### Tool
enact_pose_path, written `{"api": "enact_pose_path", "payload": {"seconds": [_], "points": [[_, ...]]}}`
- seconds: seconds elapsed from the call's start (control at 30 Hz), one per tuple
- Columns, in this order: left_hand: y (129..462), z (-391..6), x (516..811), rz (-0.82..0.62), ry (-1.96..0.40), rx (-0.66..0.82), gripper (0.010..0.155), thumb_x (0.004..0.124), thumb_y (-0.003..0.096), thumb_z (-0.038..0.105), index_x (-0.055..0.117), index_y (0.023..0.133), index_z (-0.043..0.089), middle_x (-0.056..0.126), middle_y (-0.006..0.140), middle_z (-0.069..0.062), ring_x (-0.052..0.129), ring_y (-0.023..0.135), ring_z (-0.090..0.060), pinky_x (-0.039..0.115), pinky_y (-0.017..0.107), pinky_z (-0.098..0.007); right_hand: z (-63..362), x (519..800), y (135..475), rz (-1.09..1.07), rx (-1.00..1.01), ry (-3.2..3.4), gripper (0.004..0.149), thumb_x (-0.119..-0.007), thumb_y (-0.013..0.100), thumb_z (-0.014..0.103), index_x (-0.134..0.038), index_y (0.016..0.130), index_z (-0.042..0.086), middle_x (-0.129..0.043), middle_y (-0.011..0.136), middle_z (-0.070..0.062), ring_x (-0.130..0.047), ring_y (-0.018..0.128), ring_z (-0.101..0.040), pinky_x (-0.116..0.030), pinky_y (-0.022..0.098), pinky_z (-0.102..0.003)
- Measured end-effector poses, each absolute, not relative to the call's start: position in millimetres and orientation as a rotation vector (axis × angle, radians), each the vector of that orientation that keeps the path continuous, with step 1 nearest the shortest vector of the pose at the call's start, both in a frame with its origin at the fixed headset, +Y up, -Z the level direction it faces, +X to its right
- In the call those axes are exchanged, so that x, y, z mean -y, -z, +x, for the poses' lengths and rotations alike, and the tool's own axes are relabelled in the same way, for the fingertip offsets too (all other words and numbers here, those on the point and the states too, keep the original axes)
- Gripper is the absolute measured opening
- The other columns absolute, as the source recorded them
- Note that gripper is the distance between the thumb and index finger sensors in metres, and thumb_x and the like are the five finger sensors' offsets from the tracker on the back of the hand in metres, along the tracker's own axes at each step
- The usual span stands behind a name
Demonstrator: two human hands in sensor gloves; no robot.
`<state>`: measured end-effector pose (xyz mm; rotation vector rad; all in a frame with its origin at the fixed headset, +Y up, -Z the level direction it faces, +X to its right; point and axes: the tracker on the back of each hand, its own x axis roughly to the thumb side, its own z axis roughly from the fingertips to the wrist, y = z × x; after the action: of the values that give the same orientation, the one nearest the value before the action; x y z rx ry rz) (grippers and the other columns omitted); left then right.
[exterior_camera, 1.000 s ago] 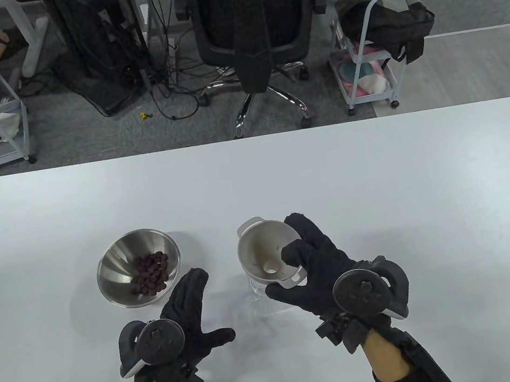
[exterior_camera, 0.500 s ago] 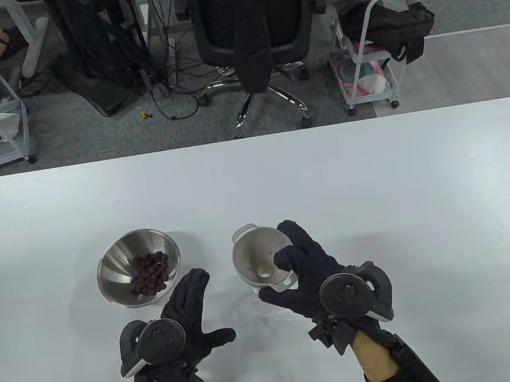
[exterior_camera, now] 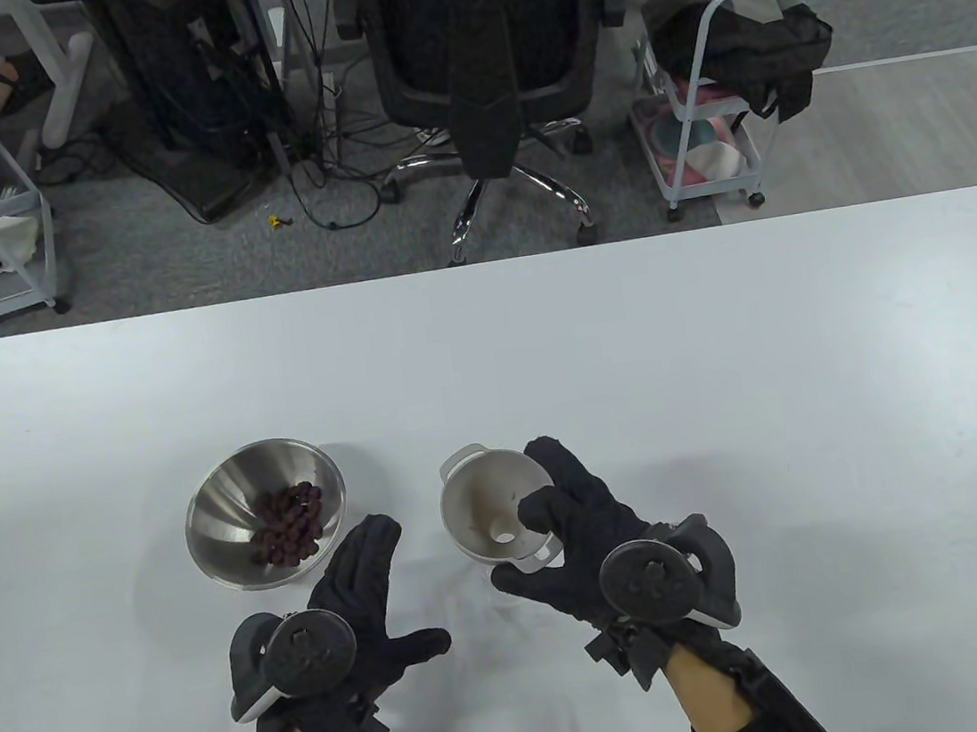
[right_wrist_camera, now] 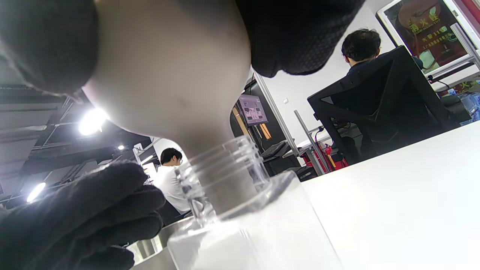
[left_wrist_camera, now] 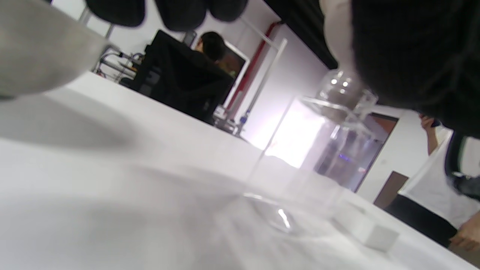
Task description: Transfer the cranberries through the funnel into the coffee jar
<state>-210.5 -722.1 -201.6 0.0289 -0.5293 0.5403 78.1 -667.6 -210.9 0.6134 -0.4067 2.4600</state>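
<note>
A steel bowl (exterior_camera: 228,508) holds dark red cranberries (exterior_camera: 289,525) left of centre. My right hand (exterior_camera: 532,544) grips a white funnel (exterior_camera: 481,497) by its near rim. In the right wrist view the funnel's spout (right_wrist_camera: 215,180) sits inside the mouth of the clear coffee jar (right_wrist_camera: 255,225). In the table view the jar (exterior_camera: 491,574) is mostly hidden under the funnel. My left hand (exterior_camera: 403,588) is open and empty, flat above the table between bowl and jar. The jar also shows in the left wrist view (left_wrist_camera: 311,161).
The bowl's outer wall (left_wrist_camera: 41,48) fills the left wrist view's top left corner. An office chair (exterior_camera: 503,67), carts and cables stand beyond the table's far edge. The white table (exterior_camera: 721,353) stretches away to the right and far side.
My right hand has carried the funnel a little to the left and nearer, settling it over the jar. My left hand and the bowl have not moved.
</note>
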Motion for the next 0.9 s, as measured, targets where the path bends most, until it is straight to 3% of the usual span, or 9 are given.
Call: {"api": "enact_pose_path", "payload": {"seconds": [0.63,0.8,0.9], "points": [[202.1,-209.9,723.5,0.018,-0.531,0.530,0.117,0.088,0.0356,0.064,0.021,0.113,0.009,0.032,0.117,-0.027,0.052,0.105,-0.054,0.055,0.069,-0.070,79.4,681.6,209.2,0.606,0.388,-2.460,0.062,-0.086,0.044,0.071,-0.067,0.089,0.033,-0.046,0.123,-0.018,-0.076,0.106,-0.037,-0.077,0.072,-0.046],[202.2,-209.7,723.8,0.016,-0.529,0.530,0.117,0.088,0.0356,0.064,0.021,0.113,0.009,0.032,0.117,-0.027,0.052,0.105,-0.054,0.055,0.069,-0.070,81.0,681.9,208.3,0.613,0.382,-2.465,0.067,-0.086,0.044,0.069,-0.061,0.097,0.035,-0.043,0.124,-0.017,-0.073,0.107,-0.040,-0.074,0.072,-0.054],[202.2,-209.7,723.9,0.016,-0.528,0.530,0.117,0.088,0.0355,0.064,0.021,0.113,0.010,0.032,0.117,-0.027,0.052,0.105,-0.054,0.055,0.069,-0.070,81.9,682.4,207.5,0.618,0.367,-2.464,0.080,-0.086,0.044,0.070,-0.050,0.108,0.036,-0.040,0.125,-0.017,-0.070,0.108,-0.041,-0.072,0.072,-0.056]]}}
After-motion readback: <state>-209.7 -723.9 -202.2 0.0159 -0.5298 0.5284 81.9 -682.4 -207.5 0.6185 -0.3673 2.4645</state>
